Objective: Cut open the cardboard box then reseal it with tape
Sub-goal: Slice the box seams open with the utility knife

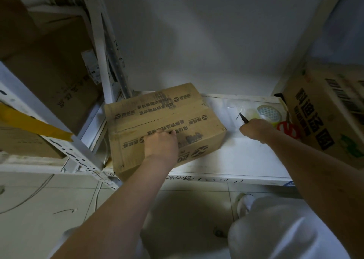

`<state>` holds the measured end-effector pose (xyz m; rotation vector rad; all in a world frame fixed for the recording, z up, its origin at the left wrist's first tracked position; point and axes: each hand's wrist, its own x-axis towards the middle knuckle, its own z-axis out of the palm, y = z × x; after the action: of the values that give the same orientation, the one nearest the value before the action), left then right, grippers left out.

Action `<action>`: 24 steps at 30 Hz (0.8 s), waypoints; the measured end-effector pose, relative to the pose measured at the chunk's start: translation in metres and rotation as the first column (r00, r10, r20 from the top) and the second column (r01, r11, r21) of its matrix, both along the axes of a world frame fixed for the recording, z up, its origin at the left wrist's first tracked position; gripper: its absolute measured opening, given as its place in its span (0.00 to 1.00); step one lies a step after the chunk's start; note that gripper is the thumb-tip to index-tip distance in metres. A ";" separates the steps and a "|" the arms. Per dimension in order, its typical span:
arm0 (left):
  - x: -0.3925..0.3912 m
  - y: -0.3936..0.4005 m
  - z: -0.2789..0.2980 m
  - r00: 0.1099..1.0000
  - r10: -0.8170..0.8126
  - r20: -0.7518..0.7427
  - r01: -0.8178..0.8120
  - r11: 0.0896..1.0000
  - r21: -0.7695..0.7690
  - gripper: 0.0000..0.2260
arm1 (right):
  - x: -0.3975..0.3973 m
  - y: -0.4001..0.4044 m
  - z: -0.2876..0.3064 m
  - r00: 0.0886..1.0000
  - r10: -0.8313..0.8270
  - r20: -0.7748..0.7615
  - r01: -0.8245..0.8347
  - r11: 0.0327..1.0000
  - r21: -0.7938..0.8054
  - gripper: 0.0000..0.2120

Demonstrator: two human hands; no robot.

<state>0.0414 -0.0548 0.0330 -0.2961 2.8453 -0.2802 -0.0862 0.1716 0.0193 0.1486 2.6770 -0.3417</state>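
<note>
The left hand (160,147) lies nearest, set on the top of the cardboard box (165,124) at its front edge, its fingers (169,133) straight and pressed down on the flap, steadying it rather than gripping. The box sits on the white shelf (226,160), under and just beyond those fingers, its flaps down and the centre seam (137,124) showing as a dark line just past the fingertips; from here I cannot tell whether the tape along it has been slit, so I would judge the cutting either not begun or barely begun. Off to the right, well apart from the box, the right hand (256,129) has its fingers curled tight round a thin dark-handled blade (243,117) whose tip pokes out beyond the knuckles, pointing away from the person. Just past that hand lie a roll of clear tape (268,112) and red-handled scissors (287,129), both untouched. So the opening of the flaps and the whole resealing look to me still ahead.
</note>
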 end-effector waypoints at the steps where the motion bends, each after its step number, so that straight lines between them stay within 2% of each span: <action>1: 0.000 0.000 -0.001 1.000 -0.003 0.000 0.003 1.000 -0.004 0.26 | -0.001 0.001 -0.001 1.000 -0.025 0.007 0.025 1.000 -0.007 0.10; 9: 0.001 0.000 -0.004 1.000 -0.018 -0.014 0.017 0.999 -0.036 0.27 | -0.010 0.020 -0.005 0.983 -0.181 -0.034 0.173 0.971 -0.165 0.14; 13: 0.004 -0.002 -0.004 1.000 -0.025 -0.014 0.025 0.999 -0.025 0.29 | -0.008 0.022 0.003 0.964 -0.259 0.066 0.264 0.877 -0.402 0.12; 17: 0.010 -0.009 -0.002 0.998 -0.059 -0.012 0.059 0.998 -0.021 0.30 | 0.005 0.005 0.019 0.975 -0.164 0.147 0.219 0.781 -0.585 0.11; 19: 0.018 -0.021 -0.001 0.998 -0.058 -0.041 0.060 0.996 0.062 0.28 | 0.017 -0.010 0.028 0.983 -0.091 0.157 0.171 0.749 -0.640 0.11; 21: 0.028 -0.036 -0.002 0.993 0.024 -0.112 0.002 0.974 0.225 0.25 | 0.032 -0.026 0.036 0.992 -0.037 0.122 0.109 0.737 -0.667 0.11; 24: 0.044 -0.062 -0.006 0.924 0.306 -0.230 -0.219 0.915 0.338 0.22 | 0.058 -0.049 0.041 0.998 0.003 0.065 0.041 0.735 -0.677 0.08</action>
<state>0.0854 -0.1167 0.0266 -0.6978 3.0084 0.2819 -0.0281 0.1225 0.0598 -0.0423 2.3078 -1.2714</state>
